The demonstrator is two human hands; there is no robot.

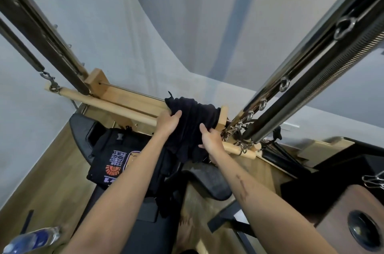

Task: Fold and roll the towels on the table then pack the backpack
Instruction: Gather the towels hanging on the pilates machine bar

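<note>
Bottle blurred, cut off at bottom-left corner. Wooden bar hidden midway behind dark cloth. Left-hand fingertips buried in cloth folds. Backpack print too small to read.

A: Any writing visible?
B: Only on the black bag: white East Asian characters, upside down and too small to read, beside an orange sunburst logo.
</note>
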